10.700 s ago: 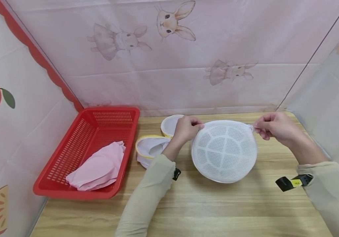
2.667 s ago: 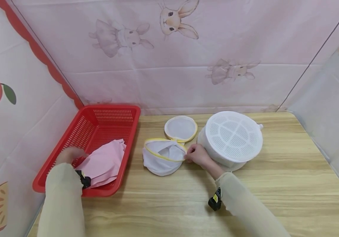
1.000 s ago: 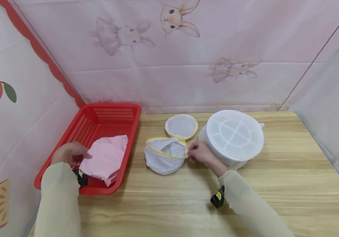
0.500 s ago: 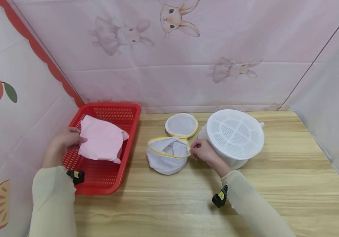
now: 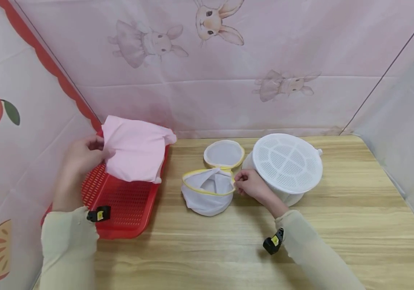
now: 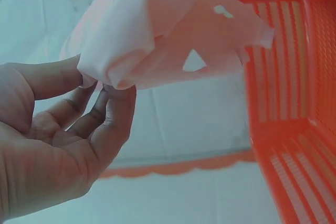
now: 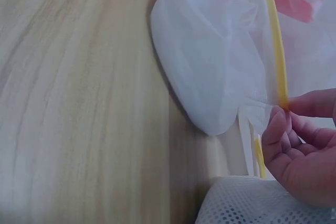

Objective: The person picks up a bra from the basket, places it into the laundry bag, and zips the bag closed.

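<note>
My left hand [image 5: 83, 157] pinches a pink cloth [image 5: 134, 149] by its left edge, holding it up above the red basket's far part. In the left wrist view the thumb and fingertips grip a bunched fold of that cloth [image 6: 131, 35], which has small gaps in it. My right hand [image 5: 250, 185] pinches the yellow rim of a small white mesh laundry bag [image 5: 207, 203]. The bag stands with its mouth open and its round lid [image 5: 224, 154] folded back behind it. In the right wrist view the thumb and fingers hold the yellow edging [image 7: 278, 51].
The red plastic basket [image 5: 127, 233] sits at the left of the wooden table [image 5: 207, 257], with no other cloth visible in it. Right of the small bag stands a larger closed round white mesh laundry bag [image 5: 288, 163]. Printed cloth walls [image 5: 228, 100] rise behind and at both sides.
The left hand took hold of the pink cloth in the basket and lifted it up and away from me. The right hand, earlier at the large bag, now holds the small bag's rim, drawn slightly right.
</note>
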Action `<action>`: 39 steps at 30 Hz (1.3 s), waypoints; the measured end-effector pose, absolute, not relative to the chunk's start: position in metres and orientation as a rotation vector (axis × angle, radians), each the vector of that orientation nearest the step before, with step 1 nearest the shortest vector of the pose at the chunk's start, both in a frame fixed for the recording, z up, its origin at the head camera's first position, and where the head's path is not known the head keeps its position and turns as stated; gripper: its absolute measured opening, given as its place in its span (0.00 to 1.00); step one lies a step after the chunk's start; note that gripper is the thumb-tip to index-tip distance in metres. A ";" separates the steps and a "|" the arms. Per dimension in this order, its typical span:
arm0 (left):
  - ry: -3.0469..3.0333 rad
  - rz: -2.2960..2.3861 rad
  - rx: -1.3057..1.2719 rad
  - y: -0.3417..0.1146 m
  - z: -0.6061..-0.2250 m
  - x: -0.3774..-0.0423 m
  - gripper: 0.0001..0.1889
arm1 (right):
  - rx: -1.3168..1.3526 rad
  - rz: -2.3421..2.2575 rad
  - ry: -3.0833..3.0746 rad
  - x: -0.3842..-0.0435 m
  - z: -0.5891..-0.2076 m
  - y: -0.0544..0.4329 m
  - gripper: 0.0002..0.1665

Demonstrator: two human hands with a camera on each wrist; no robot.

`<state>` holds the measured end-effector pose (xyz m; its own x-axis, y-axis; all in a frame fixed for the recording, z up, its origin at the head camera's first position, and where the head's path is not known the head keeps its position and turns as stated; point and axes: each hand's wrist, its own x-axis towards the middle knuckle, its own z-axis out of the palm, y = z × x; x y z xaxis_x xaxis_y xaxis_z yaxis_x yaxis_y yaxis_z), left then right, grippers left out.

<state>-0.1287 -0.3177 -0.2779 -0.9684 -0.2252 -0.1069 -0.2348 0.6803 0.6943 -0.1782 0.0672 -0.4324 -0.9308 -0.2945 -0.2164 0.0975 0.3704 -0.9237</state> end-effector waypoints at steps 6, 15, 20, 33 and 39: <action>2.963 1.194 -0.194 -0.286 -0.275 -0.136 0.19 | -0.236 -1.575 2.298 -0.176 -0.427 0.069 0.04; 3.008 1.357 -0.146 -0.233 -0.292 -0.155 0.12 | -0.264 -1.600 2.296 -0.174 -0.421 0.070 0.04; 3.030 1.437 -0.076 -0.206 -0.312 -0.165 0.09 | -0.280 -1.634 2.287 -0.173 -0.419 0.069 0.04; 2.959 1.421 0.003 -0.174 -0.359 -0.174 0.07 | -0.305 -1.632 2.334 -0.170 -0.419 0.067 0.05; 2.936 1.346 0.044 -0.171 -0.371 -0.170 0.06 | -0.290 -1.670 2.312 -0.171 -0.420 0.066 0.07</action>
